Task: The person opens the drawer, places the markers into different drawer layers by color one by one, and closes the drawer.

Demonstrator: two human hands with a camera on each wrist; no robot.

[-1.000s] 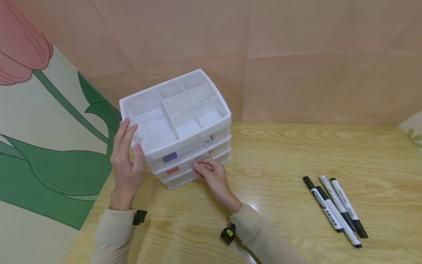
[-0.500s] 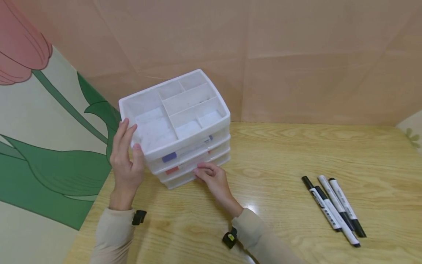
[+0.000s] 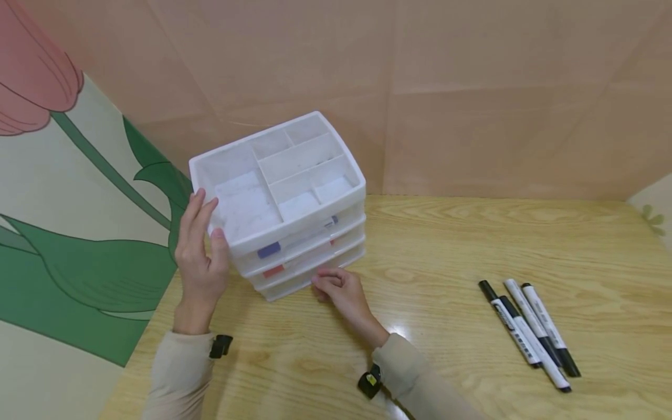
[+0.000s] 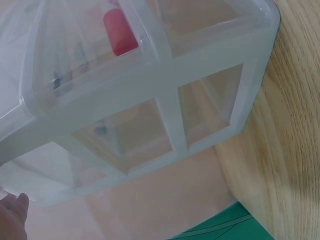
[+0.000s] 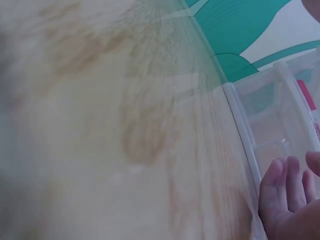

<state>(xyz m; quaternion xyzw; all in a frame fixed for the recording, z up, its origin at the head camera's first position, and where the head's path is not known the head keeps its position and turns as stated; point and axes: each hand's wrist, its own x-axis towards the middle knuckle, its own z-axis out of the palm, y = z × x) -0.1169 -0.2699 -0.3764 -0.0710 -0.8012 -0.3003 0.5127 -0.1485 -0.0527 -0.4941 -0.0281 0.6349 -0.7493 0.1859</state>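
We saw both grips at a white drawer unit on the left of the tabletop.
We saw the person's left grip loosely spread, its fingers nearly straight against the unit's left side, with nothing clasped. The right grip was at the near front, by the bottom drawer, its fingers bent and thumb close; we could not tell whether they had hold of it. Through the translucent fronts above, we made out a blue item and a red item. Four markers lay together, well apart to the right.
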